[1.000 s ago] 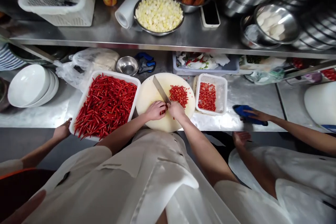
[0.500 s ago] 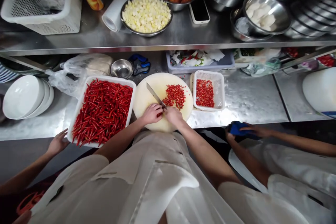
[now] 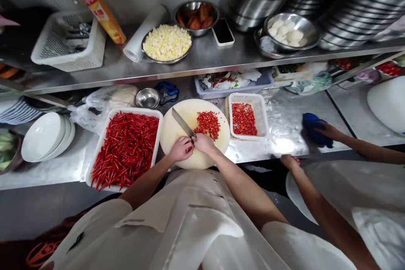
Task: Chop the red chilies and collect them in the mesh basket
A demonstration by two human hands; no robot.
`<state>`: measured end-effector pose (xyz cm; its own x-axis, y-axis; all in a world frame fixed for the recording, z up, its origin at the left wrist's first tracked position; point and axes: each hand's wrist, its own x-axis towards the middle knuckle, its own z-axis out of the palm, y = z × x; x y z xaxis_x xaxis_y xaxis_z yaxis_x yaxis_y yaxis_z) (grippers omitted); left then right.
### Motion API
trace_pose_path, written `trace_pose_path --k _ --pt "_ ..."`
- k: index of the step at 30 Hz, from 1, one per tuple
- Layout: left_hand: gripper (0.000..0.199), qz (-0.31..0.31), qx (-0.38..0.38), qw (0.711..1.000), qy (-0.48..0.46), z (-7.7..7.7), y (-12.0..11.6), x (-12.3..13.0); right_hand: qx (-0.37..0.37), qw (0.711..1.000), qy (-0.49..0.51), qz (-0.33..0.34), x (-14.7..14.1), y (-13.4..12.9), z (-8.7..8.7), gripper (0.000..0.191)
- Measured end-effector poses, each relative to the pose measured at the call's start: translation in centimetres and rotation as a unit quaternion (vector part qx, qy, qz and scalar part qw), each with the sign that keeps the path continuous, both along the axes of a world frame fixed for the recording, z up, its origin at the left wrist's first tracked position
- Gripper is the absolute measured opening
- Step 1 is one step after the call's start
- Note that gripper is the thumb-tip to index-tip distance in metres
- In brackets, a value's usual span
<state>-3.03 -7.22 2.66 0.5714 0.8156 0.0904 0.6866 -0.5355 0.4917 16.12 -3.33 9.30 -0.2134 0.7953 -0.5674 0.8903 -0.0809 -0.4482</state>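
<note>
On the round cutting board (image 3: 171,135), my right hand (image 3: 203,142) grips a kitchen knife (image 3: 182,122), whose blade points away and to the left. Beside it, my left hand (image 3: 181,149) is closed, fingers curled round red chilies that show only in part. A heap of chopped red chilies (image 3: 208,125) lies on the right half of the board. To the left stands a white tray piled with whole red chilies (image 3: 128,147). At the board's right, a small white basket (image 3: 261,112) contains chopped chilies.
A person at the right has one hand on a blue cloth (image 3: 316,130) on the steel counter. Overhead, a steel shelf (image 3: 133,75) bears a bowl of chopped pale pieces (image 3: 167,43) and stacked steel bowls. White bowls (image 3: 44,137) stand at far left.
The view has shifted. My hands stay together at the board with the knife. The co-worker's blue cloth has moved onto the counter, and the hand beside the chili tray at left is gone from view.
</note>
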Motion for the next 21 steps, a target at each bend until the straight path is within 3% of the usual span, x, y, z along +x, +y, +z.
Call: trace_pose_path --k 2,5,7,10,14,18,21 --pt "0.026 0.048 0.010 0.999 -0.013 0.1 -0.7 -0.1 0.002 1.000 0.023 0.000 1.6 0.5 -0.2 0.036" --pt "0.065 0.142 0.036 0.989 0.013 -0.4 -2.1 0.5 0.008 0.999 0.052 -0.006 5.0 0.3 -0.6 0.034" --pt "0.080 0.157 0.042 0.985 0.056 -1.1 -2.7 1.7 0.011 0.998 0.063 -0.015 7.0 0.1 -0.7 0.032" --pt "0.076 0.144 0.038 0.984 0.098 -2.0 -1.6 4.5 0.030 0.998 0.050 -0.030 8.6 0.2 -0.6 0.031" --pt "0.075 0.133 0.032 0.987 0.081 -2.2 1.7 7.3 0.043 0.999 0.009 -0.026 8.6 0.7 -0.2 0.034" --pt "0.079 0.130 0.024 0.991 0.032 -1.3 2.7 6.8 0.036 0.999 -0.017 -0.025 8.0 0.6 -0.2 0.036" --pt "0.068 0.140 0.016 0.990 -0.007 -0.4 2.3 5.4 0.040 0.999 -0.021 -0.024 7.8 0.2 -0.2 0.036"
